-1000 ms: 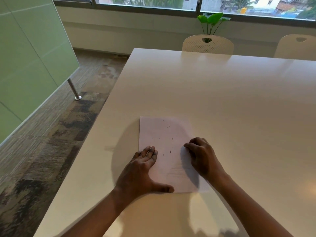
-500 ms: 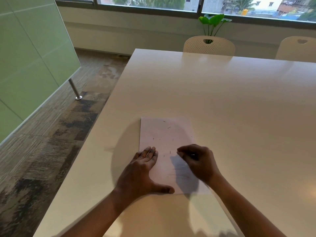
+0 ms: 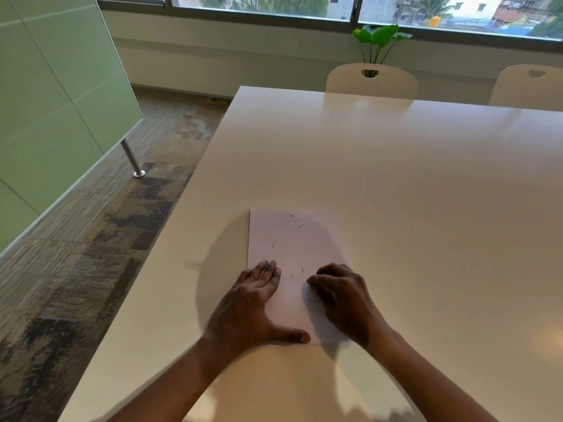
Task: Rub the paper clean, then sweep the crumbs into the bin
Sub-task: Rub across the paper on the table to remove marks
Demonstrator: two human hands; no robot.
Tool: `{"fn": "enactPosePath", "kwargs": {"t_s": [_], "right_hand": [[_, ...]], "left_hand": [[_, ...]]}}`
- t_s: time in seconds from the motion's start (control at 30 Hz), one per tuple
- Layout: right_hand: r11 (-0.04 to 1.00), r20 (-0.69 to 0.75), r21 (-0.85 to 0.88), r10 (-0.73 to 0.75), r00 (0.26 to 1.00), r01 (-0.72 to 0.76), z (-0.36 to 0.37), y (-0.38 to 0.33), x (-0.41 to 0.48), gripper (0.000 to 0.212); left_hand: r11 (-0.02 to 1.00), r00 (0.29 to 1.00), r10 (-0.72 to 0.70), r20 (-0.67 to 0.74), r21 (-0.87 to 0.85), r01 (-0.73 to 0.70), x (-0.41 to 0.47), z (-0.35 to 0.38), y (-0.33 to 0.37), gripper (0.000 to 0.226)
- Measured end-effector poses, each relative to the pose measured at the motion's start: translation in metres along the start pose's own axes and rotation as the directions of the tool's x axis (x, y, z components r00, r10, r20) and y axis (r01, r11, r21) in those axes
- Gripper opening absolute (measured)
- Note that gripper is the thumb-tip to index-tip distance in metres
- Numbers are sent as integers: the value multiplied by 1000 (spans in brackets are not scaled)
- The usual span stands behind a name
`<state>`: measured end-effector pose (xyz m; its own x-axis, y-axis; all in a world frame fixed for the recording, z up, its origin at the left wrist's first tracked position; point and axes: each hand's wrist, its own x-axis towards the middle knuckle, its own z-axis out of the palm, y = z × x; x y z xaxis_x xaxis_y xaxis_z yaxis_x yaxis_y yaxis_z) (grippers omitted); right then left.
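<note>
A white sheet of paper [image 3: 294, 239] lies near the table's front left corner, with several small dark eraser crumbs [image 3: 300, 226] scattered over its upper half. My left hand [image 3: 248, 309] lies flat on the sheet's lower left edge, fingers together and thumb stretched along the bottom edge. My right hand [image 3: 342, 298] is curled over the sheet's lower right part, fingertips pinched down against the paper around a small eraser that is almost wholly hidden. No bin is in view.
The large white table [image 3: 411, 178] stretches away to the right and back. Two cream chairs [image 3: 370, 82] stand at its far edge, with a green plant [image 3: 379, 38] behind them. On the left are patterned carpet and a green glass partition [image 3: 45, 117].
My right hand has slid left and a little toward me across the lower part of the sheet. My left hand stays flat in the same place, and the paper has not shifted.
</note>
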<state>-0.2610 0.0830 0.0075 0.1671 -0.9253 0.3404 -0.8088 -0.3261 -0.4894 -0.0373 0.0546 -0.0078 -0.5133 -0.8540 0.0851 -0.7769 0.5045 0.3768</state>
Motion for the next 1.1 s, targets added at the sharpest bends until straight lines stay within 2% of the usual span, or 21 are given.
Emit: {"fn": "enactPosePath", "kwargs": {"t_s": [0.07, 0.17, 0.27, 0.33, 0.4, 0.47, 0.6, 0.67, 0.77, 0.83, 0.9, 1.0, 1.1], "right_hand": [[995, 40, -100, 22, 999, -18, -3, 3, -1, 20], [976, -37, -180, 115, 993, -120, -12, 1, -1, 19], [997, 12, -68, -23, 1000, 23, -8, -17, -12, 19], [991, 160, 33, -137, 978, 133, -1, -32, -23, 18], [984, 251, 82, -172, 952, 156, 2, -36, -27, 21], [991, 235, 68, -132, 963, 119, 1, -26, -21, 19], [990, 101, -115, 94, 990, -82, -10, 6, 2, 22], [983, 56, -134, 135, 989, -127, -12, 10, 5, 19], [999, 153, -47, 16, 988, -9, -5, -6, -5, 17], [992, 287, 67, -120, 950, 105, -4, -19, -17, 19], [987, 343, 72, -160, 926, 145, -7, -16, -14, 20], [998, 215, -53, -32, 976, 44, -20, 7, 5, 19], [990, 144, -133, 67, 987, -47, -26, 10, 13, 22]], "left_hand": [[1000, 1000, 1, -11, -1, -1, 1, 0, 0, 146], [1000, 1000, 2, -14, 4, -2, 0, 0, 1, 145], [1000, 1000, -5, -14, -18, 5, -1, 1, 0, 145], [1000, 1000, 3, -12, -26, -3, 0, 2, -1, 142], [1000, 1000, 11, -14, -26, -11, 1, 3, -2, 141], [1000, 1000, 7, -11, -28, -8, 1, 2, -2, 143], [1000, 1000, 7, -10, -5, -7, 0, 0, -1, 147], [1000, 1000, 5, 1, -3, -5, -1, -2, 0, 147], [1000, 1000, 3, 12, -6, -3, 0, -1, 0, 147], [1000, 1000, 2, 14, -9, -2, 0, -1, 0, 146], [1000, 1000, 3, 8, -7, -3, 0, -1, 0, 146], [1000, 1000, 3, -1, 1, -3, -1, -3, 1, 147], [1000, 1000, -2, -17, 5, 2, -2, -4, 2, 148]]}}
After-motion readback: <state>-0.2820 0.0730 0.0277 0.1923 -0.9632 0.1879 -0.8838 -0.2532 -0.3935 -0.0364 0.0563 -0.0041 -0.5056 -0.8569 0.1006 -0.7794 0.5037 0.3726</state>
